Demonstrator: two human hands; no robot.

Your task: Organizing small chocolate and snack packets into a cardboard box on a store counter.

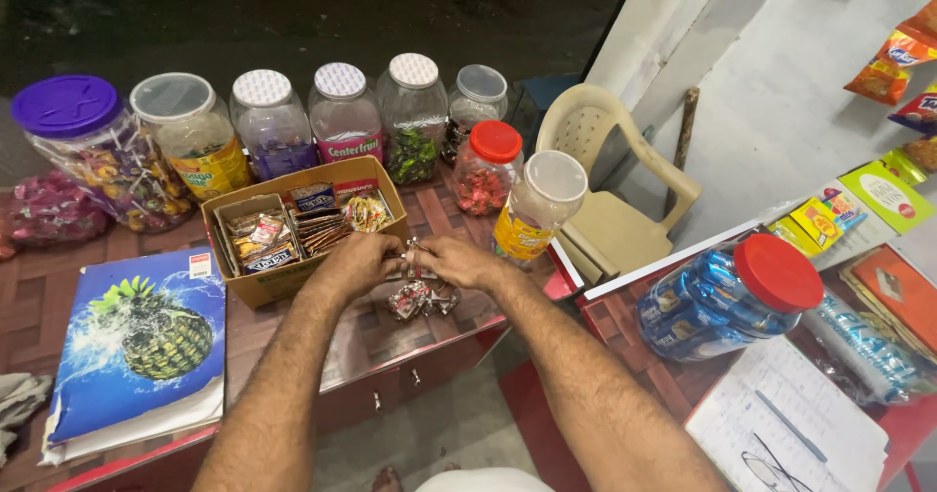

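Left hand [359, 263] and right hand [451, 261] are meeting over the desk [381, 341], both pinching a strip of small shiny sachets [414, 256]; more of the strip [420, 300] is trailing onto the desk just below. Cardboard box [293, 228] of packets is sitting just left. Judgement: gripping close beside the seam and keeping the slack on the desk is advisable, clear of the yellow-labelled jar [535, 209]

The snack packets [903, 58] are cut off at the right edge; both hands' fingers [415, 258] overlap, blurred.
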